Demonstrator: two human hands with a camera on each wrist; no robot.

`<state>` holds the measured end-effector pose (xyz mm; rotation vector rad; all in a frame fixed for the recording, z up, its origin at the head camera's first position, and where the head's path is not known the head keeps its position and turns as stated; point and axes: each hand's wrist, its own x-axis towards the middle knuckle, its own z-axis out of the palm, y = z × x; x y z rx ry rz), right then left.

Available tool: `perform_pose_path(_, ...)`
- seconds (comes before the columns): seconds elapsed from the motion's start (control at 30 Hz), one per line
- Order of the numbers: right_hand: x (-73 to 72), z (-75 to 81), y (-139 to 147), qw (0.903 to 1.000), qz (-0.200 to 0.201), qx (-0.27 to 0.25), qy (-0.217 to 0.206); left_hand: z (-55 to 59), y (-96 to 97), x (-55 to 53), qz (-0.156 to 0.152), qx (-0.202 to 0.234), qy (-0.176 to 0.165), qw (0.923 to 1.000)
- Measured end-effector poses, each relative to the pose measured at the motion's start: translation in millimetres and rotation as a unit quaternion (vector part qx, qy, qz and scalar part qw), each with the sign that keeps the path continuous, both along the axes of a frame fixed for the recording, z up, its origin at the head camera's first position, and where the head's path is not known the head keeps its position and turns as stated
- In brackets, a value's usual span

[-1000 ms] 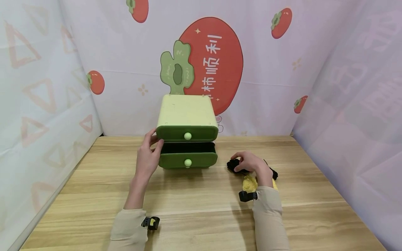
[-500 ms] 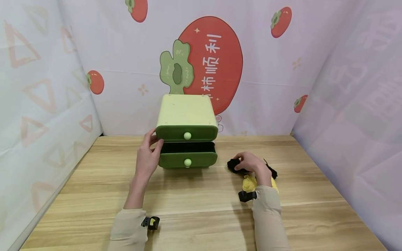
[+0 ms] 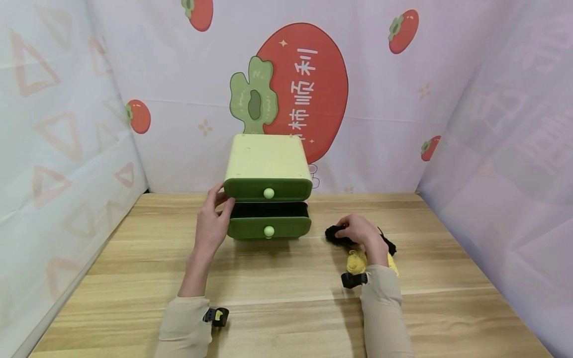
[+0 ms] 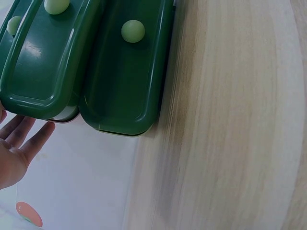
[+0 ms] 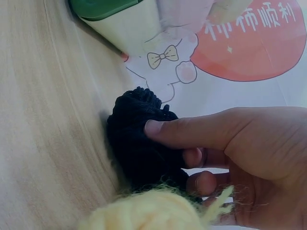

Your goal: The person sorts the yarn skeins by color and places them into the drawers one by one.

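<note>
So the right hand has a proper pinch on a bundle of black yarn: thumb across the top, fingers curled in from the other side. The bundle is down at the worktop, off to the right of a little drawer cabinet and well apart from it. Can't tell if it's fully resting there or slightly up.

Right under that wrist there's some fuzzy yellow yarn, showing on both sides of the forearm. More black stuff pokes out past the wrist, but the hand covers the middle, so no clue if it's the same bundle.

Left hand is over at the cabinet's left side. Its grip is pretty loose: fingers spread along the side, thumb tip up by the front edge, not wrapped around anything.

The cabinet is cream with green fronts and pale round knobs. Middle drawer is pulled out and looks dark inside, while the top drawer and bottom drawer sit back in. Behind it all hangs a pale backdrop with a big red fruit print. Both sleeves are beige.
</note>
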<state>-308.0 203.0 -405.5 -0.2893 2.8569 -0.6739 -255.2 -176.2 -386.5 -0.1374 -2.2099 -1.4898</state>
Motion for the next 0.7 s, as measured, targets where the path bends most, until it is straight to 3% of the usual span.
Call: perform_pose_path(0.7, 3.4, 18.3, -5.1, 0.9980, 0.023, -0.024, 0.054, -0.4, 0.3, 0.0, 0.002, -0.002, -0.002, 1.0000)
